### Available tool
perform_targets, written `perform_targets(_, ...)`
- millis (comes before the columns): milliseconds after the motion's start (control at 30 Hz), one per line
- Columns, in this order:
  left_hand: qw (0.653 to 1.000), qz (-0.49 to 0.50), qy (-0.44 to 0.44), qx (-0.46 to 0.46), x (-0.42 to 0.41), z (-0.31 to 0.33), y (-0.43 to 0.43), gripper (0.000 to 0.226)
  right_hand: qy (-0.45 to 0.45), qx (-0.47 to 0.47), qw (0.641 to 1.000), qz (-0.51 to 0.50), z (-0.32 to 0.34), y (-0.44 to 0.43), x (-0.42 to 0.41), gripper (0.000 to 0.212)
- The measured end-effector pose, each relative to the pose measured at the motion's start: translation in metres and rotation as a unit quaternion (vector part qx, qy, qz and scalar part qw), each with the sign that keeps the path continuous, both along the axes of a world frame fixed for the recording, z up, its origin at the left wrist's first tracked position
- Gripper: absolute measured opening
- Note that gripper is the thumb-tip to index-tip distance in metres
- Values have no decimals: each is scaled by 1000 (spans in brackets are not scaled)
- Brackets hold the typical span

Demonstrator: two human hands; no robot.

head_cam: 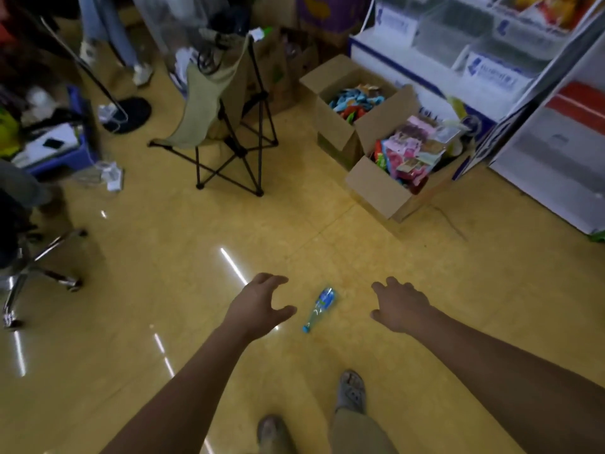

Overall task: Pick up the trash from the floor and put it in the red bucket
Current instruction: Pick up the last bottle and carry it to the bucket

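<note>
A small clear plastic bottle (320, 309) with a blue label and blue cap lies on its side on the yellow floor, cap toward me. My left hand (258, 306) hovers just left of it, fingers spread, holding nothing. My right hand (401, 308) hovers to the bottle's right, also open and empty. Neither hand touches the bottle. No red bucket is in view.
A folding camp chair (222, 126) stands ahead at the left. Two open cardboard boxes (376, 188) full of colourful packets sit ahead at the right beside white shop shelving (540, 152). An office chair base (39, 267) is far left. My feet (350, 388) are below.
</note>
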State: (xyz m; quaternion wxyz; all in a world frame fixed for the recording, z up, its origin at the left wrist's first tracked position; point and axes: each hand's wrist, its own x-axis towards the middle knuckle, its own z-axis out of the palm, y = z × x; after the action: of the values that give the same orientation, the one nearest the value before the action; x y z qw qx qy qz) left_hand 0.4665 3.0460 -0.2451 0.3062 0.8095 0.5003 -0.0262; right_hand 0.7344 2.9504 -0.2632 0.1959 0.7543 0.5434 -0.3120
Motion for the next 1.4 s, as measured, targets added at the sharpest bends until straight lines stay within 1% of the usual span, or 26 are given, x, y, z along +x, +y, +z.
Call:
perform_targets(200,1000,-1,2,-31,14,-62,13,58,10,-29,999,36,-60,24,11,59)
perform_targets(333,999,16,-5,-47,20,-122,30,58,12,-43,997,59,-121,42,11,62)
perform_targets(500,997,41,-22,-61,24,-225,52,54,12,-46,996,72,-224,67,13,65)
perform_targets(700,995,25,17,-96,8,-365,60,47,12,-33,996,84,-362,93,4,67)
perform_targets(867,991,24,37,-127,-8,-453,51,48,22,-28,995,90,-457,101,-12,70)
perform_targets(1033,987,7,47,-155,-14,-517,40,49,10,-18,995,97,-519,99,-18,67)
perform_targets(1167,987,-5,41,-157,-10,-558,42,49,3,4,996,92,-558,108,-20,70)
perform_targets(1267,987,-7,41,-155,-4,-587,45,48,3,32,995,98,-582,115,-21,78)
perform_targets(1400,984,-19,46,-168,3,-622,45,46,2,62,989,131,-613,122,-23,91)
